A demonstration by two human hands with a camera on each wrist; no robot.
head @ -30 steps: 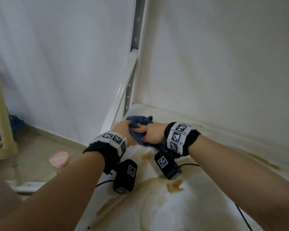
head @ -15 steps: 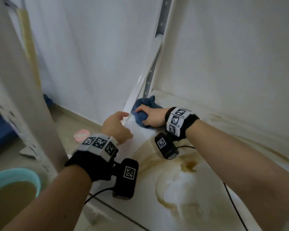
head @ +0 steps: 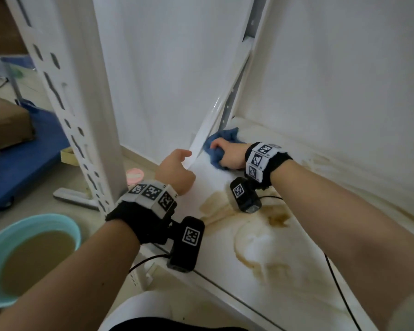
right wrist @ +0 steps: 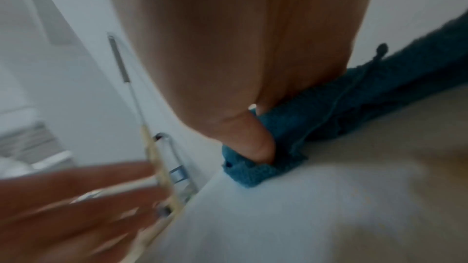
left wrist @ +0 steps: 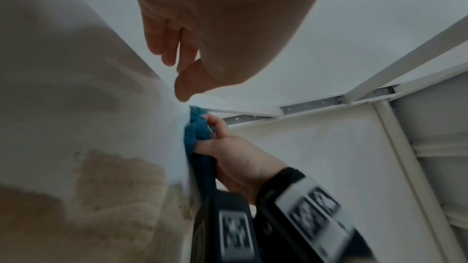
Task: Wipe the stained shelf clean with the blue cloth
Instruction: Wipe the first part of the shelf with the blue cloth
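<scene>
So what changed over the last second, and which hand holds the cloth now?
The left hand let go of the blue cloth and drew back toward the shelf's left edge. The right hand kept gripping it in the back corner. The brown stains remain.

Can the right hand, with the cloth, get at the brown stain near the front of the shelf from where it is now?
Probably yes. The right hand grips the blue cloth in the shelf's back corner, and the brown stain lies on open surface nearer the person. Nothing stands between them; only the wrist camera's cable crosses nearby.
</scene>
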